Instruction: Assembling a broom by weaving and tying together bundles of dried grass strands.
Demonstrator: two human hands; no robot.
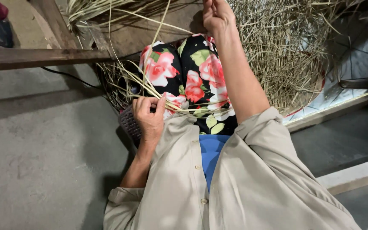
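My left hand (149,115) rests by my left knee, fingers curled around a bunch of pale dried reed strips (126,74) that fan out to the upper left. Under that hand shows part of a dark woven basket piece (129,123). My right hand (216,15) reaches forward at the top of the view, fingers pinched on a thin strip that runs up out of frame. Both arms wear beige sleeves; my lap is covered by black trousers with pink flowers (192,76).
A large heap of dried reed strips (286,47) lies to the right on a mat. A wooden beam (39,57) crosses the upper left, with a black cable (71,76) below it. Grey concrete floor (43,157) spreads left; a step edge (350,174) is at right.
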